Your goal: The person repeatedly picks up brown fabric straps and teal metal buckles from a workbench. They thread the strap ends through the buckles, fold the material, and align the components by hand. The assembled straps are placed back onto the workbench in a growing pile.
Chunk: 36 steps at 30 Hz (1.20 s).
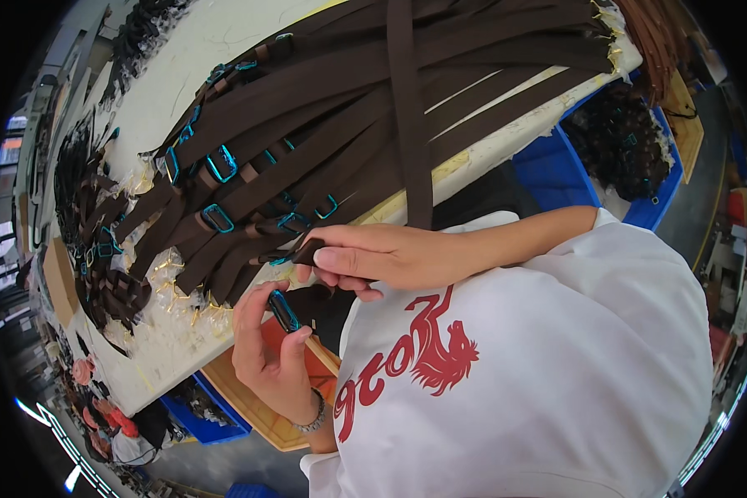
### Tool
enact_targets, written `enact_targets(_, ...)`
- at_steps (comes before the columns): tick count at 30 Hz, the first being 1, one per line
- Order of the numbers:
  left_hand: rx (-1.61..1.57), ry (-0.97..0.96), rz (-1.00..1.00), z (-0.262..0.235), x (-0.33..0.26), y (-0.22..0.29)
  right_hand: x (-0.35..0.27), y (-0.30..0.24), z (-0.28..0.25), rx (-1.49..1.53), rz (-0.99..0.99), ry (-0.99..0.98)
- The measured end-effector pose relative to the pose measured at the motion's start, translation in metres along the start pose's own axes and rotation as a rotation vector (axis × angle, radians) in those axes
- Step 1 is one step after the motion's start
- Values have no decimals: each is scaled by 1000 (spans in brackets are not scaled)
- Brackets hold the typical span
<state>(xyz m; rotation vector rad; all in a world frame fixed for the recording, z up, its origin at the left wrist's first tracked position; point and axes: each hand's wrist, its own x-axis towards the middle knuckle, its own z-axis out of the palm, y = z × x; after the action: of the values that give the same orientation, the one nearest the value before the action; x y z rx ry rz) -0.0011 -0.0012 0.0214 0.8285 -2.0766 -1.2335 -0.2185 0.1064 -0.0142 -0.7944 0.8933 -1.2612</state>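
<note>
My left hand (pixel 266 357), with a metal bracelet or watch at its wrist, pinches a dark buckle (pixel 284 312) with shiny blue edges between thumb and fingers. Just to the right and above it, my right hand (pixel 373 256) grips the folded end of a dark brown strap (pixel 310 250) between thumb and forefinger. A blue-edged piece shows beside that strap end, partly hidden. The buckle in my left hand is apart from my right fingers. Many more brown straps (pixel 324 108) lie heaped on the table beyond, several carrying blue-edged buckles (pixel 222 164).
The pale table (pixel 162 353) runs diagonally ahead of me. One long strap (pixel 407 108) hangs across the heap and over the edge. Blue crates (pixel 552 170) stand at the right, one filled with dark pieces. A yellow-orange crate (pixel 261 423) and another blue crate (pixel 228 419) sit below left.
</note>
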Motion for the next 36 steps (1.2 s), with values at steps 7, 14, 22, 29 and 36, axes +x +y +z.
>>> enact_targets(7,-316,-5,-123,15,-16,-8,-8,-13,0,83,261,-239)
enact_targets(14,-240,-217,-239,-1,-9,-3,-10,-7,2,200,355,-247)
enact_targets(22,85,-351,-152,5,-16,6,-12,-2,0,-189,374,-334)
enact_targets(29,53,-195,-56,7,-39,-6,-2,0,5,-189,405,-398)
enact_targets(36,79,-252,-46,0,-38,-10,-7,10,10,-149,424,-190)
